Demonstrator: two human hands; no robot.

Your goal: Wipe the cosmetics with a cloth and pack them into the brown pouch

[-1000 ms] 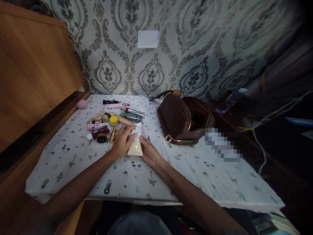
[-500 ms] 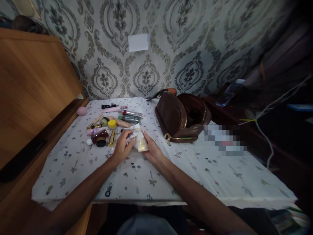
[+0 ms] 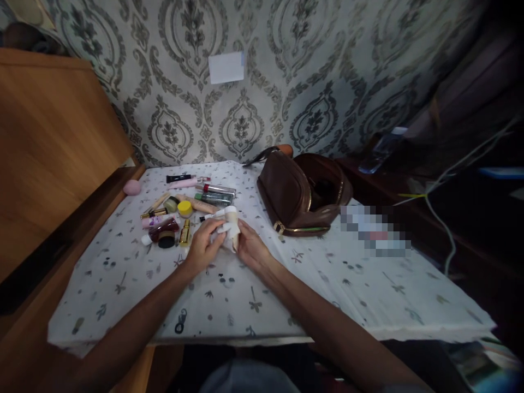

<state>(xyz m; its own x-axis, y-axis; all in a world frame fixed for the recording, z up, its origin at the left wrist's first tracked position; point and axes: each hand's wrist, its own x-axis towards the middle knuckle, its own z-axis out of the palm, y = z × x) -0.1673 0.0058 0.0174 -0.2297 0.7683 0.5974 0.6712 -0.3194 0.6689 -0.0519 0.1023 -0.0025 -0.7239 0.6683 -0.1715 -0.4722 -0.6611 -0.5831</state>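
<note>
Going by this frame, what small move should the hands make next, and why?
Probably a short rub along the tube with the white cloth: the left hand holds the cloth against it, while the right hand grips the tube from the other side, which should keep it steady.

The single view looks from the person's head, forward and down, over the near surface [image 3: 368,281], with left hand [image 3: 204,245] and right hand [image 3: 254,248] near the middle, patterned wall [image 3: 274,93] behind.
</note>
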